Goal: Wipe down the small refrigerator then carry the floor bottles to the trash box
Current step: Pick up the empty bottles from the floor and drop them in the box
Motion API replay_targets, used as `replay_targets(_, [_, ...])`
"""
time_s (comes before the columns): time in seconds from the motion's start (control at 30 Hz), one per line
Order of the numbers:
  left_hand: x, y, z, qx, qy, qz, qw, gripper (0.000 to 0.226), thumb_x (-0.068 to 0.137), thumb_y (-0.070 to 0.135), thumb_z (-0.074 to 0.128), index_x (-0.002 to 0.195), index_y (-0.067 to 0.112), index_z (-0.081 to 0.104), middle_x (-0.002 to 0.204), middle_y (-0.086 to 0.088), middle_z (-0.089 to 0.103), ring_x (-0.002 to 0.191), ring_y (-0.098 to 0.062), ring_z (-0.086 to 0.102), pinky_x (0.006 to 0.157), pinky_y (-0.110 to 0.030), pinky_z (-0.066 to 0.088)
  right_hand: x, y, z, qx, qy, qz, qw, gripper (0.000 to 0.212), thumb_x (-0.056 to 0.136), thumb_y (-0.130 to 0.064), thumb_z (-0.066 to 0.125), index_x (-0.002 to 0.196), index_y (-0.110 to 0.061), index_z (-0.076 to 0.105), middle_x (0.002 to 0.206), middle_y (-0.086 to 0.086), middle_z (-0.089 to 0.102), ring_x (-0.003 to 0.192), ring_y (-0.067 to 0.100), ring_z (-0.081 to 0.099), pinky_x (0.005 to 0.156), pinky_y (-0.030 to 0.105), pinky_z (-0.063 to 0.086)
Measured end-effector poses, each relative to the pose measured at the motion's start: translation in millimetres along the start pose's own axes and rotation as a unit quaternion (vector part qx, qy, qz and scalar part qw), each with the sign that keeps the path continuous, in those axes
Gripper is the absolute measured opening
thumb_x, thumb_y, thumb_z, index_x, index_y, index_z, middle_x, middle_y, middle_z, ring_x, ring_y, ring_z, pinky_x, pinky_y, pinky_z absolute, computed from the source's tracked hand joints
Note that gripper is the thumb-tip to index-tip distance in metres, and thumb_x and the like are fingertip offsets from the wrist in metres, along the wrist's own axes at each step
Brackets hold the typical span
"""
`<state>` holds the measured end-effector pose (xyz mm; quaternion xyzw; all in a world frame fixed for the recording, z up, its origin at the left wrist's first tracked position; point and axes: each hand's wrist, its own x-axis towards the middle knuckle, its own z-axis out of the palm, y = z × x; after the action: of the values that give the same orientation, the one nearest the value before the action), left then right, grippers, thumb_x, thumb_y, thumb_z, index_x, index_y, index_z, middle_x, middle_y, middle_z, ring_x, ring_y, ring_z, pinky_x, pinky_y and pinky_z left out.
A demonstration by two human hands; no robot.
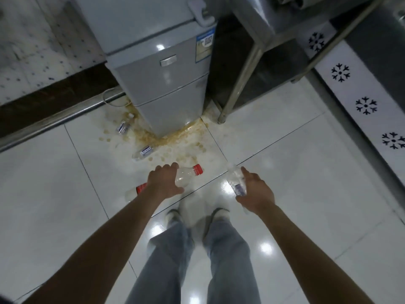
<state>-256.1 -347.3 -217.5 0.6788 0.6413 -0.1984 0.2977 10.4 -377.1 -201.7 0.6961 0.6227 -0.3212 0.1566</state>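
A small grey refrigerator (pixel 162 84) stands on the white tile floor ahead of me. My left hand (pixel 163 183) grips a clear plastic bottle with a red cap (pixel 189 173). My right hand (pixel 255 189) holds a clear bottle with a blue-white label (pixel 235 179). Behind my left hand lies another bottle with a red label (pixel 134 191). Two clear bottles lie nearer the refrigerator, one (pixel 144 152) by its front corner and one (pixel 123 127) at its left side.
A brown sticky stain (pixel 175 141) with dried rings spreads around the refrigerator's base. A steel table leg (pixel 237 84) stands to the right, a metal rail (pixel 54 119) runs along the left. My feet (pixel 197 216) stand just behind the hands.
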Motion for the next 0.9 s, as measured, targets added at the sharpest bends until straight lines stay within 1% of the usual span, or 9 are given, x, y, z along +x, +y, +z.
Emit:
replay_targets(0.1, [-28, 13, -15, 0.005, 0.005, 0.016, 1.000, 0.070, 0.072, 0.053, 0.069, 0.126, 0.019, 0.040, 0.117, -0.005, 0.056, 0.110, -0.026, 0.052, 0.089, -0.035, 0.044, -43, 4, -7, 0.020, 0.011, 0.019, 1.000, 0.089, 0.078, -0.030, 0.067, 0.148, -0.027, 0.012, 0.136, 0.006, 0.042, 0.116, 0.026, 0.050, 0.090, 0.035, 0.048])
replay_targets(0.2, [-55, 29, -25, 0.016, 0.019, 0.029, 0.999, 0.070, 0.072, 0.053, 0.069, 0.126, 0.019, 0.041, 0.116, -0.006, 0.056, 0.110, -0.026, 0.052, 0.089, -0.035, 0.044, -83, 15, -13, 0.024, 0.019, 0.030, 0.999, 0.089, 0.078, -0.028, 0.067, 0.148, -0.025, 0.012, 0.136, 0.007, 0.042, 0.115, 0.028, 0.050, 0.087, 0.035, 0.047])
replay_targets(0.27, [-73, 43, -26, 0.020, 0.026, 0.034, 0.999, 0.071, 0.071, 0.052, 0.069, 0.127, 0.019, 0.041, 0.117, -0.006, 0.056, 0.110, -0.027, 0.053, 0.088, -0.036, 0.044, -110, 27, -15, 0.028, 0.028, 0.038, 0.999, 0.088, 0.078, -0.028, 0.067, 0.147, -0.026, 0.013, 0.135, 0.007, 0.042, 0.115, 0.028, 0.050, 0.084, 0.034, 0.047])
replay_targets(0.4, [-108, 84, -20, 0.033, 0.013, 0.049, 0.998, 0.073, 0.071, 0.052, 0.070, 0.130, 0.020, 0.039, 0.120, -0.007, 0.055, 0.112, -0.028, 0.051, 0.087, -0.035, 0.043, -164, 62, -12, 0.044, 0.058, 0.058, 0.996, 0.086, 0.077, -0.028, 0.067, 0.146, -0.026, 0.015, 0.131, 0.006, 0.045, 0.113, 0.028, 0.051, 0.082, 0.034, 0.048])
replay_targets(0.63, [-172, 189, 19, 0.074, 0.010, 0.105, 0.992, 0.071, 0.070, 0.051, 0.069, 0.128, 0.022, 0.040, 0.117, -0.005, 0.055, 0.108, -0.027, 0.052, 0.082, -0.033, 0.042, -265, 153, 20, 0.050, 0.083, 0.096, 0.991, 0.084, 0.079, -0.029, 0.065, 0.147, -0.027, 0.014, 0.132, 0.005, 0.044, 0.111, 0.027, 0.051, 0.080, 0.034, 0.049])
replay_targets(0.77, [-214, 256, 56, 0.134, 0.023, 0.164, 0.977, 0.071, 0.070, 0.052, 0.068, 0.128, 0.021, 0.041, 0.116, -0.005, 0.055, 0.108, -0.026, 0.052, 0.082, -0.033, 0.043, -329, 216, 46, 0.068, 0.085, 0.130, 0.985, 0.084, 0.081, -0.029, 0.064, 0.147, -0.027, 0.012, 0.136, 0.005, 0.041, 0.114, 0.028, 0.050, 0.083, 0.035, 0.049])
replay_targets(0.9, [-246, 311, 87, 0.130, 0.019, 0.194, 0.972, 0.071, 0.070, 0.052, 0.069, 0.129, 0.022, 0.040, 0.118, -0.004, 0.055, 0.109, -0.026, 0.051, 0.083, -0.032, 0.042, -378, 263, 67, 0.089, 0.092, 0.160, 0.979, 0.084, 0.081, -0.026, 0.063, 0.148, -0.026, 0.011, 0.135, 0.006, 0.042, 0.113, 0.028, 0.049, 0.083, 0.034, 0.047])
